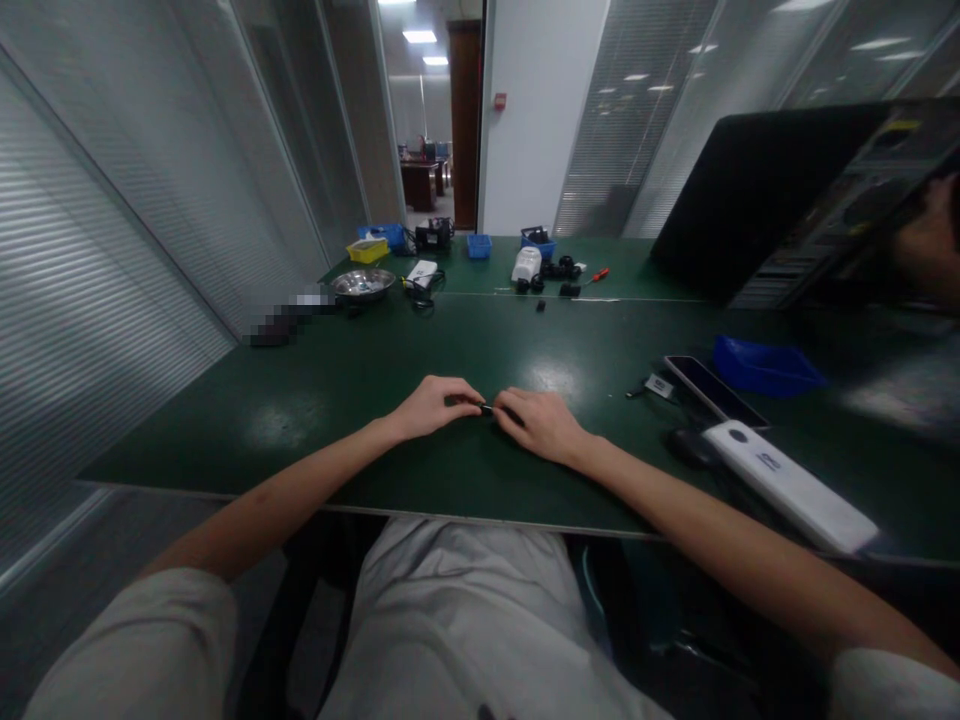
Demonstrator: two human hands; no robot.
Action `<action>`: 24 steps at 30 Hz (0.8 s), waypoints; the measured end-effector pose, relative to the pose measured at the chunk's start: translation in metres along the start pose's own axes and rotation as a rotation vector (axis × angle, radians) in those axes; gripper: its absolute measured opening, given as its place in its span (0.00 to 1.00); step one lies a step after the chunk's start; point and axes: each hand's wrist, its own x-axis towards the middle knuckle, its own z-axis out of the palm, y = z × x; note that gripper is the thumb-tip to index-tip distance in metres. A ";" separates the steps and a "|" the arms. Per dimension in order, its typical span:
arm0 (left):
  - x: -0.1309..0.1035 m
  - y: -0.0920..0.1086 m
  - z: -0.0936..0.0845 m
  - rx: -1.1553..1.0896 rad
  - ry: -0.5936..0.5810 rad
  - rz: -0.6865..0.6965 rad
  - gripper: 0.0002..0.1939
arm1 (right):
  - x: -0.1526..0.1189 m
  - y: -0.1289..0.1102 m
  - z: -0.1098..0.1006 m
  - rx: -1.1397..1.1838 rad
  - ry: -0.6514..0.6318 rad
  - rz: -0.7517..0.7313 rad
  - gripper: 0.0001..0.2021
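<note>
Over the near middle of the green table (420, 340), my left hand (439, 405) pinches one end of a small dark piece (487, 409), too small to name. My right hand (536, 420) meets its other end with bent fingers, thumb and fingertips close together. Both hands are low, at or just above the tabletop. The fingers cover most of the piece, so its shape stays hidden.
To the right lie a white device (795, 485), a dark phone (712, 390), a tagged cable (658, 387) and a blue tray (769, 365). Farther back stand a metal bowl (364, 284), a white camera-like body (526, 264) and a red screwdriver (600, 275). Another person's hand (930, 240) shows at far right.
</note>
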 end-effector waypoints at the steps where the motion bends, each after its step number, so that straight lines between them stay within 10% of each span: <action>1: 0.000 0.000 0.000 0.008 -0.007 0.014 0.11 | 0.000 0.000 0.000 -0.020 -0.013 -0.005 0.15; 24: 0.002 -0.002 -0.001 0.024 0.038 -0.055 0.14 | 0.002 -0.007 -0.002 -0.062 -0.044 -0.034 0.14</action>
